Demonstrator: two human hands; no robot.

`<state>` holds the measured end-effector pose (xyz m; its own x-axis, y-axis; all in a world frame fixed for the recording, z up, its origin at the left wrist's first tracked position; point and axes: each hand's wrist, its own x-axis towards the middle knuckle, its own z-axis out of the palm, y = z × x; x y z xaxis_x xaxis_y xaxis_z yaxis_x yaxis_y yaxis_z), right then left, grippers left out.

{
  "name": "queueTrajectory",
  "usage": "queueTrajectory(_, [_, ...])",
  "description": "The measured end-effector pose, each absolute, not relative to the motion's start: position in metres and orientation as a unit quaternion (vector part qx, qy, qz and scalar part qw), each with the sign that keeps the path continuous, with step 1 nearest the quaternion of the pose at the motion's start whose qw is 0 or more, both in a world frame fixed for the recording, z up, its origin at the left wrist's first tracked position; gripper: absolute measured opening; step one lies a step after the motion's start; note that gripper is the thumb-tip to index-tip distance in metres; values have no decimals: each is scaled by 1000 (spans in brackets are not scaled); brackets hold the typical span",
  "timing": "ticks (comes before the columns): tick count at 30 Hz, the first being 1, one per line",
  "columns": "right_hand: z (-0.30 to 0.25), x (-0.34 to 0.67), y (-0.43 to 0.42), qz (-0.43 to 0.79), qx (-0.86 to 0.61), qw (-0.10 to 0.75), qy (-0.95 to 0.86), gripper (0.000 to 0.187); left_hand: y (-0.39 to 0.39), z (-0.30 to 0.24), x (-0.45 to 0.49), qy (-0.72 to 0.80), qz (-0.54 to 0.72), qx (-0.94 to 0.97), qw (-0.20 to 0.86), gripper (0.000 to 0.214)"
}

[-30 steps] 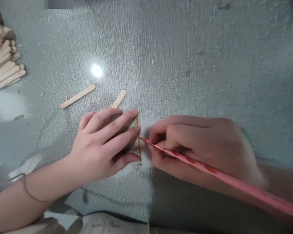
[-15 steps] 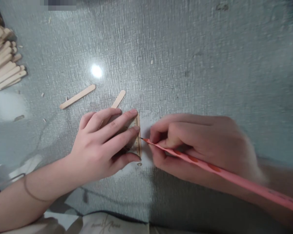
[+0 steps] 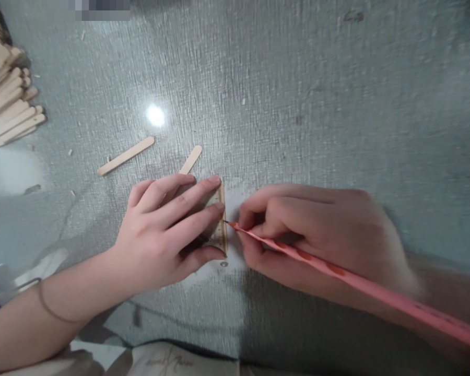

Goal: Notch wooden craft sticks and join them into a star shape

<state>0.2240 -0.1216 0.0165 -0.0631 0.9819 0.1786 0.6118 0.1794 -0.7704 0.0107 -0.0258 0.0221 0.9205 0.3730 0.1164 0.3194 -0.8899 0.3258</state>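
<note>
My left hand holds a see-through ruler down with spread fingers, its markings showing between the fingertips. Under the ruler's edge runs a wooden craft stick, upright in the view, with my thumb at its near end and a fingertip at its far end. Most of the ruler is hidden by the hand. My right hand is closed around a pink pencil with orange spots. The pencil's dark tip meets the stick's right edge, near my left index finger.
Another craft stick pokes out beyond my left fingers. A loose craft stick lies farther left. Many more craft sticks are heaped at the upper left. The grey textured tabletop carries small wood bits and a bright light reflection.
The pencil has shifted very slightly to the left, its tip still by the stick's edge. My left hand and the ruler stay in place. The view has moved a little.
</note>
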Motion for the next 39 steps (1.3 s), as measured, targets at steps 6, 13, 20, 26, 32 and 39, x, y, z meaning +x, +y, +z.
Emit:
queueTrajectory(6, [14,223,-124,251,-589,357,-680,27,-26,21,10,178,89,968,153,48])
queueTrajectory(13, [16,224,-124,252,-598,359,-671,27,-26,22,11,174,99,966,162,48])
queueTrajectory(20, [15,223,-122,261,-594,355,-673,25,-26,21,10,179,96,967,157,46])
queueTrajectory(26, [14,223,-123,263,-587,357,-678,25,-27,22,10,183,91,966,157,45])
queueTrajectory(32, [14,222,-123,252,-593,356,-676,26,-26,22,10,181,89,967,158,45])
queueTrajectory(39, [13,223,-124,253,-599,349,-675,28,-26,21,10,182,91,966,158,47])
